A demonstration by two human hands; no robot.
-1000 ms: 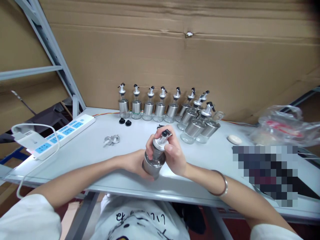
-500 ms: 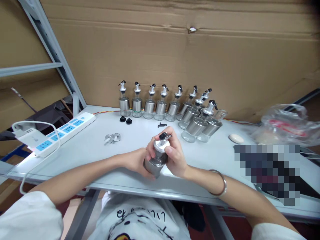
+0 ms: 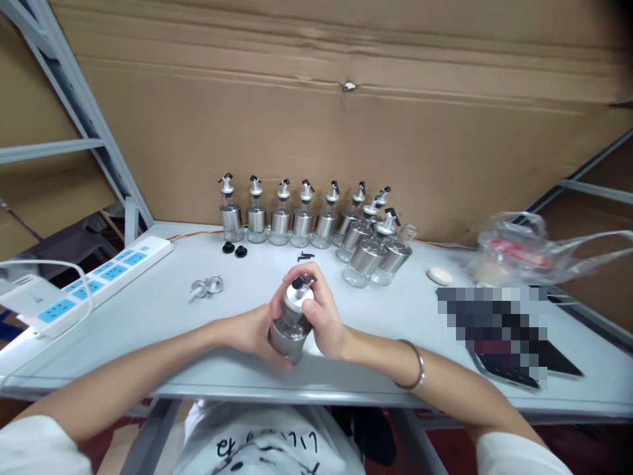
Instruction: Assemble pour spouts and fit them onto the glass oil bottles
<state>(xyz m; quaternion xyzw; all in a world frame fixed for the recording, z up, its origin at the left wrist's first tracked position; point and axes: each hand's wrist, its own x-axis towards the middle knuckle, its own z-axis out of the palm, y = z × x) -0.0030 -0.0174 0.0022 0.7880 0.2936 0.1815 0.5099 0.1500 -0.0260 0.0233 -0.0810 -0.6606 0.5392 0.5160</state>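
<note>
Near the table's front edge stands an oil bottle (image 3: 288, 342) of glass with a steel sleeve, topped by a silver pour spout (image 3: 299, 297) with a black flap. My left hand (image 3: 258, 335) is wrapped round the bottle's body from the left. Around the spout's silver collar my right hand (image 3: 321, 310) is closed, thumb in front and fingers behind. Beyond the hands lie small black pieces (image 3: 305, 255). Two black stoppers (image 3: 234, 249) and two silver spout parts (image 3: 206, 286) rest to the left.
Several similar bottles (image 3: 303, 224) with spouts line the back, and one at the right (image 3: 395, 254) has an uncovered neck. A white power strip (image 3: 113, 277) runs along the left. At the right are a white oval object (image 3: 440, 275), a plastic bag (image 3: 514, 254) and a blurred-out dark item (image 3: 494, 330).
The camera view has shifted, so the whole scene sits further left and slightly lower. Both hands keep their hold on the bottle and its spout.
</note>
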